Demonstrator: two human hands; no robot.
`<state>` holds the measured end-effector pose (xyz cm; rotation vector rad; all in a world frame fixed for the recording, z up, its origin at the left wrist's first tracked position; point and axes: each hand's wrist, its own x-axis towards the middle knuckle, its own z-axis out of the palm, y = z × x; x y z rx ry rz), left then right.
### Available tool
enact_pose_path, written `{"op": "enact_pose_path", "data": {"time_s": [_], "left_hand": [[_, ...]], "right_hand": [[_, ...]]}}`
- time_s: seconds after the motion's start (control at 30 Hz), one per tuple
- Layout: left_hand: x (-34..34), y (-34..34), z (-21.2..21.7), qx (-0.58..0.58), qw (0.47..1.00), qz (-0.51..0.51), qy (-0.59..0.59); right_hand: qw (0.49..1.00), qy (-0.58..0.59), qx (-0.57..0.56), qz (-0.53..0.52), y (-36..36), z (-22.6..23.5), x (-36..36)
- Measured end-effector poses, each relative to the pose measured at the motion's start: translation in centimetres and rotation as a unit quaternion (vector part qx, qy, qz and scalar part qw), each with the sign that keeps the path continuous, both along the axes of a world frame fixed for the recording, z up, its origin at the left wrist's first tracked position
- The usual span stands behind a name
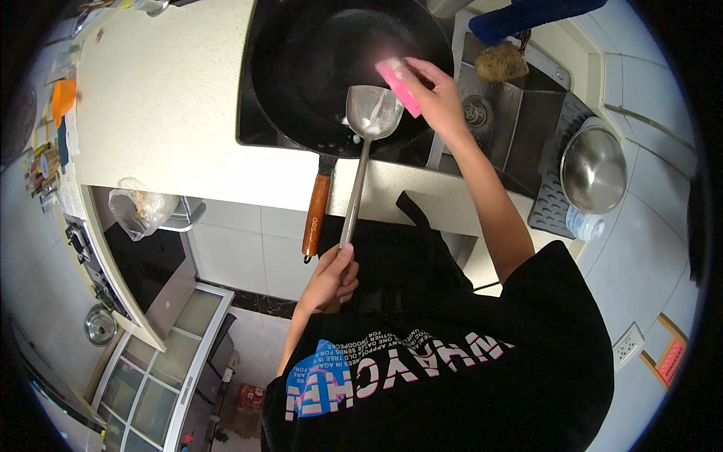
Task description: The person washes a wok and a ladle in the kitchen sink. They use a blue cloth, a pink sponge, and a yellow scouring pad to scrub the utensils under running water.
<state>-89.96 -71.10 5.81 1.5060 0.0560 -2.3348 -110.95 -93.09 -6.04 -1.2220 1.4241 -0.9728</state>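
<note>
My left hand (330,279) is closed round the lower end of the long handle of a metal wok spatula (373,113). The spatula's broad blade is raised over the near part of a large black wok (301,90), with whitish suds or wet spots on it. Beside the blade's right edge, my right hand (431,96) pinches a pink sponge (399,87). Whether the sponge touches the blade I cannot tell. Small white foam spots show in the wok below the blade. The wok's wooden handle (317,211) points toward me, left of the spatula handle.
Right of the wok is a sink (520,113) with a drain and a brown scrubber (502,62) at its back. A steel bowl (594,170) stands on a grey mat (547,203). Pale countertop (158,90) stretches left, above an open shelf with a plastic bag (141,211).
</note>
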Motion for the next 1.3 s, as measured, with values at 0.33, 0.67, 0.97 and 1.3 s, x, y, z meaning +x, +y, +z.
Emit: {"op": "enact_pose_path", "data": {"time_s": [0.33, 0.67, 0.97, 1.3], "left_hand": [[-0.5, -0.5, 0.7, 0.009, 0.999, -0.007, -0.03], [-1.2, 0.0, 0.7, 0.097, 0.995, -0.007, -0.017], [-1.2, 0.3, 0.6, 0.078, 0.996, 0.005, -0.03], [-1.2, 0.5, 0.5, 0.06, 0.996, -0.02, -0.057]], "right_hand": [[0.969, 0.221, -0.001, 0.111, 1.8, 1.5, -1.3], [0.871, 0.348, -0.239, 0.25, 5.0, -0.7, 0.5], [0.767, 0.376, -0.194, 0.482, 2.8, -0.4, 2.4], [0.73, 0.403, -0.298, 0.464, -2.4, -3.4, 5.2]]}}
